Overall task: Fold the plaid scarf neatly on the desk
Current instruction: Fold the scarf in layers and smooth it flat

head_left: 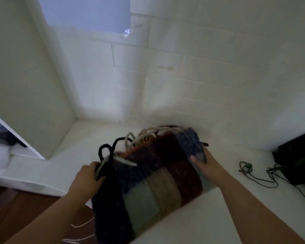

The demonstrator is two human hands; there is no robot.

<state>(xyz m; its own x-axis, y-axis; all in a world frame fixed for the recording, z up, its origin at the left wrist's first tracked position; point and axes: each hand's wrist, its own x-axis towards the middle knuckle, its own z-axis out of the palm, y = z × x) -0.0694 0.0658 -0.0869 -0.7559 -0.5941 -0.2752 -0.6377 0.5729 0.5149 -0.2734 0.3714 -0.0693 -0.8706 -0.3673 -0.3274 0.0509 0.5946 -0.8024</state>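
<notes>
The plaid scarf (153, 184) is thick and woolly, with dark blue, maroon, tan and pale green blocks and long black and cream tassels. It lies doubled over on the white desk (218, 217), and its near end hangs over the front edge. My left hand (88, 176) grips the scarf's left edge by the black tassels. On the other side, my right hand (203, 162) pinches the grey-blue corner, thumb on top. Both hold the top layer slightly raised.
A black box (296, 157) with thin cables (257, 175) sits at the desk's right. White tiled wall stands close behind the scarf. A white cabinet panel (33, 85) rises at the left. Wooden floor (16, 208) shows below the desk edge.
</notes>
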